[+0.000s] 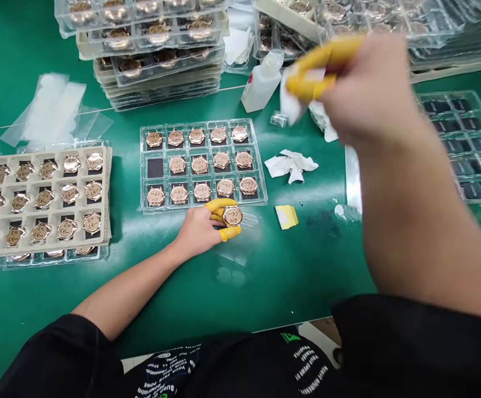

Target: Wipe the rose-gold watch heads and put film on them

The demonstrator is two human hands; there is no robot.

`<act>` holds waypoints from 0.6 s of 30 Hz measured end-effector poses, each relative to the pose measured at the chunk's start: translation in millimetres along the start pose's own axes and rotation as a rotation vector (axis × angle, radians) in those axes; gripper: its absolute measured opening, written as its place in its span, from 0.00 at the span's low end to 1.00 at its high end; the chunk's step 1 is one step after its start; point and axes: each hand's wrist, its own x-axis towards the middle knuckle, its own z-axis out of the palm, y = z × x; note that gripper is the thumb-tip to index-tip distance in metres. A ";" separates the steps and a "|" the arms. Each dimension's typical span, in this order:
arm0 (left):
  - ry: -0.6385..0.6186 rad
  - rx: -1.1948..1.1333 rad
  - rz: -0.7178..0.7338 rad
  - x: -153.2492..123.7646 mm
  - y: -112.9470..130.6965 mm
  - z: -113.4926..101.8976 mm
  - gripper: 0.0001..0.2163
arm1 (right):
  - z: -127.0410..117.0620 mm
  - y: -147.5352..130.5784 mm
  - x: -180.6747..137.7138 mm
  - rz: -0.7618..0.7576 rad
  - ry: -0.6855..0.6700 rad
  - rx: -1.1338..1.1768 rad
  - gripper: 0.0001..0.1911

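My left hand point(201, 229), with yellow finger cots, rests on the green mat and pinches a rose-gold watch case point(233, 215) just in front of a clear tray point(149, 166) filled with similar cases. My right hand point(365, 91), raised and blurred, also wears yellow cots and pinches a small white wipe point(291, 99) near a white squeeze bottle point(262, 83).
A beige tray point(106, 193) of watch cases lies at the left. Stacked trays point(161, 55) stand at the back, a tray of dark parts point(472, 143) at the right. Crumpled wipes point(291, 165), a yellow pad point(287, 216) and clear film point(53, 108) lie on the mat.
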 end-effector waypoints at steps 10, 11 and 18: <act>0.018 -0.029 -0.006 -1.3 0.7 1.3 0.25 | 59.2 8.5 -160.6 -0.415 -0.254 -0.271 0.06; 0.022 -0.028 -0.017 -1.4 0.7 1.2 0.26 | 58.8 8.6 -159.6 -0.414 -0.251 -0.290 0.05; 0.015 -0.047 -0.022 -2.1 1.3 1.5 0.25 | 59.8 6.7 -162.2 -0.378 -0.261 -0.296 0.02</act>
